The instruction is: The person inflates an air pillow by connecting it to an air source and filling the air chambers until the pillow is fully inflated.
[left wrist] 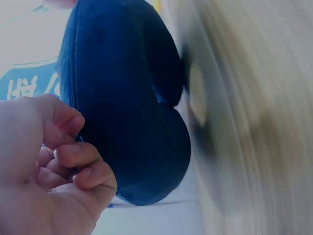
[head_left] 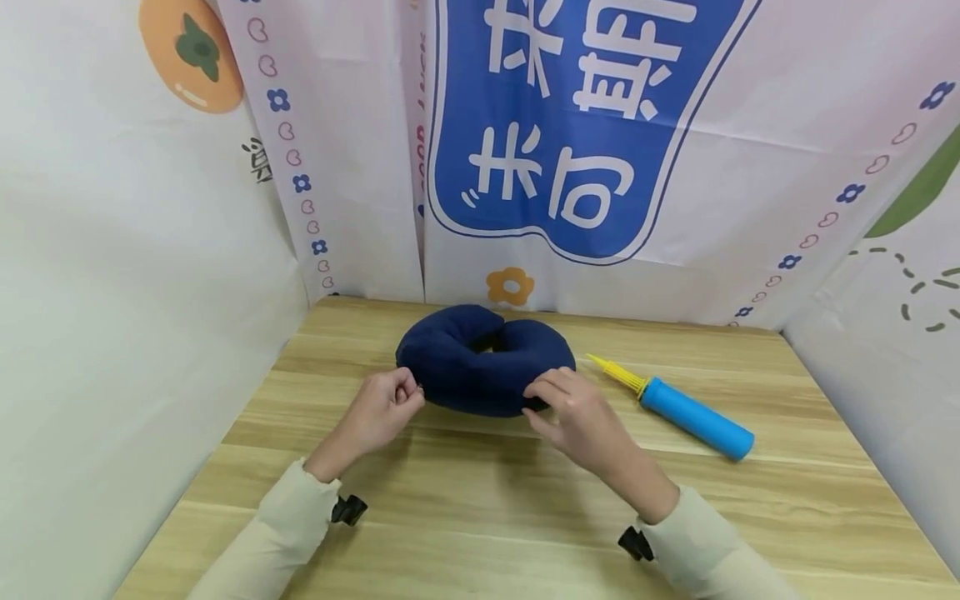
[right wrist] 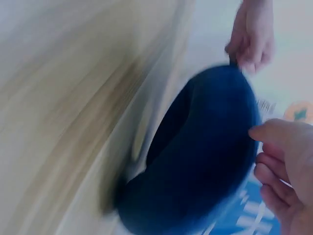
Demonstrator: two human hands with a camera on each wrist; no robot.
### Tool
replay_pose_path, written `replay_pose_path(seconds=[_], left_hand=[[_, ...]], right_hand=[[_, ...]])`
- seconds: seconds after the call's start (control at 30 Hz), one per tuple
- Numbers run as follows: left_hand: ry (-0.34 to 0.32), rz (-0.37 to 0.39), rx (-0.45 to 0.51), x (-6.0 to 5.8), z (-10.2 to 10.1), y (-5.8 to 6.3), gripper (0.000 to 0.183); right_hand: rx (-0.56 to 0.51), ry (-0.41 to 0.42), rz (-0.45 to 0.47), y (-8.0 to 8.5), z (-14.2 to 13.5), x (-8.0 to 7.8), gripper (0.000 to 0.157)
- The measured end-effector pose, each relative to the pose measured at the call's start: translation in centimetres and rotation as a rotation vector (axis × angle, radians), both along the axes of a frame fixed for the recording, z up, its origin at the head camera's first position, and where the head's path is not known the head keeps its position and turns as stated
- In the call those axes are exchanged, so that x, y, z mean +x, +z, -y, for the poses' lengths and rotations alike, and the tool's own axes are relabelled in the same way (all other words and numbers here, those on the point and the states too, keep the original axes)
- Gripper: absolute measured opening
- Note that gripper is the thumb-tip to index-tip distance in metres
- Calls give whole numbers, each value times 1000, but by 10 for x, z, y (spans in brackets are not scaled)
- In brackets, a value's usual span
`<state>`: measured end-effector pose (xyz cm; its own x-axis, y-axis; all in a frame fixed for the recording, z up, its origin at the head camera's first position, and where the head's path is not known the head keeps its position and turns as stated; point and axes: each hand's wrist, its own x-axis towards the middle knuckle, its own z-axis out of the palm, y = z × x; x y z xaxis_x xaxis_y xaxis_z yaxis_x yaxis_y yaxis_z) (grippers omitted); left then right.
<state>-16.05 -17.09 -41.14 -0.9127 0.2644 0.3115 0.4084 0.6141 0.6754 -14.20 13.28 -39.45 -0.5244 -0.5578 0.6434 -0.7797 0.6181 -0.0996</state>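
A navy U-shaped neck pillow point(head_left: 480, 379) stands over the wooden table, its opening facing the back and its closed curve towards the person. At the pillow's left end, my left hand point(head_left: 386, 408) pinches its near edge between thumb and curled fingers. In the left wrist view, that hand point(left wrist: 63, 161) overlaps the pillow's seam point(left wrist: 76, 58). My right hand point(head_left: 577, 417) is at the near right edge, fingers loosely bent and thumb apart from them. The right wrist view shows the right thumb point(right wrist: 264, 132) right at the pillow's rim, the other fingers beside it.
A hand pump point(head_left: 697, 417) with a blue barrel and yellow nozzle lies right of the pillow. White printed cloth point(head_left: 360, 208) hangs behind the wood-grain table point(head_left: 480, 517) and along both sides. Each sleeve cuff has a black clip-like piece point(head_left: 348, 510).
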Motion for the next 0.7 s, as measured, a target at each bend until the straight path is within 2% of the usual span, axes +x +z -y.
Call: replay_pose_path(seconds=[0.13, 0.23, 0.3, 0.43, 0.57, 0.7], left_hand=[[-60, -4, 38, 9, -13, 9, 24], [-106, -23, 58, 15, -23, 13, 23], [-114, -47, 61, 18, -28, 14, 23], [-101, -80, 55, 21, -31, 11, 24], [-106, -116, 18, 22, -28, 7, 26], [-120, -164, -26, 21, -24, 8, 26]], right_hand=[[30, 61, -143, 6, 29, 6, 24], [86, 48, -207, 4, 48, 5, 25], [107, 17, -234, 2, 58, 2, 26], [133, -49, -280, -4, 70, -3, 23], [152, -81, -305, -7, 78, -6, 6], [129, -74, -272, -6, 78, -8, 9]])
